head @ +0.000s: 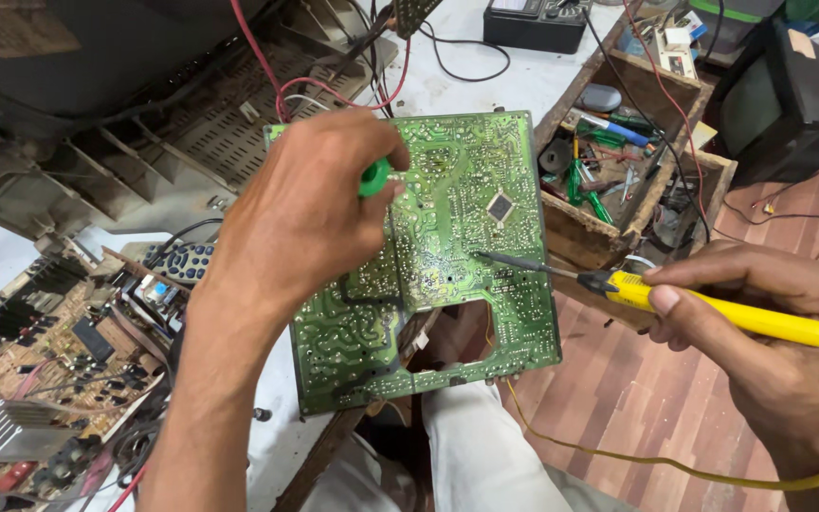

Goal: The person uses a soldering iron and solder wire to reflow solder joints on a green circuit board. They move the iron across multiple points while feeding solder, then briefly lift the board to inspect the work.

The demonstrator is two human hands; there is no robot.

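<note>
A green circuit board [457, 218] lies solder side up in the middle, resting partly over my lap. My left hand [300, 213] rests on its left part and grips a small green-handled tool [374, 176]. My right hand [774, 351] holds a yellow soldering iron [713, 308] like a pen. The iron's dark metal tip [495, 257] touches the board just below a small square chip [500, 207]. A yellow cord [618, 455] trails from the iron down past my knee.
A wooden tool box [618, 123] with screwdrivers and pliers stands right of the board. An opened television chassis [144, 104] fills the upper left. Another circuit board [40, 379] and a remote control [182, 261] lie at left. A black meter [535, 21] sits at the top. Red wires [267, 66] run above.
</note>
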